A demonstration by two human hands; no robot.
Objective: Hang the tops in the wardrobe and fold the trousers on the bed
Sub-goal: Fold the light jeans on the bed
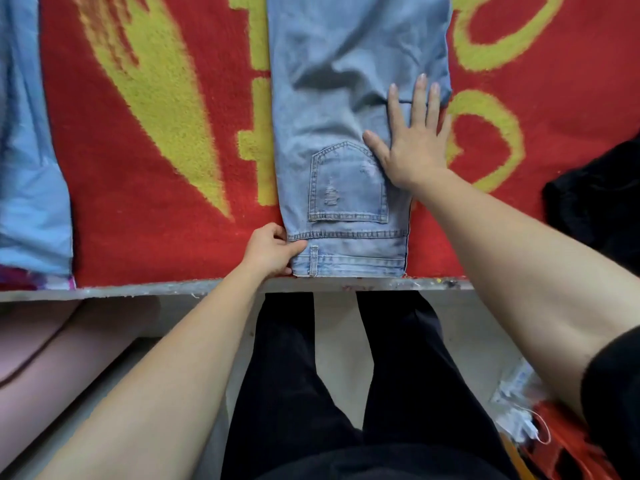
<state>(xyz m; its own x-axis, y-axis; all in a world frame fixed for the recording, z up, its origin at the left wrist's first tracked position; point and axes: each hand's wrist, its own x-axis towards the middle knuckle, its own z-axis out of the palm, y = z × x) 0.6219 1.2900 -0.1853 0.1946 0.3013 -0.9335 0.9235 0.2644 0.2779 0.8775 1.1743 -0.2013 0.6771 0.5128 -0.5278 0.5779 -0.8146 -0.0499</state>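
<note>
Light blue jeans [346,109] lie lengthwise on the bed's red and yellow blanket [156,133], folded leg on leg, back pocket up and waistband at the near edge. My left hand [272,249] pinches the waistband's left corner, thumb on top. My right hand [414,140] presses flat on the denim near the right edge, fingers straight and spread.
Another light blue garment [31,168] lies at the left of the bed. A black garment [599,209] is heaped at the right. The bed's grey front edge [138,291] runs across below the jeans. My legs in black trousers stand against it. Orange things lie at the lower right.
</note>
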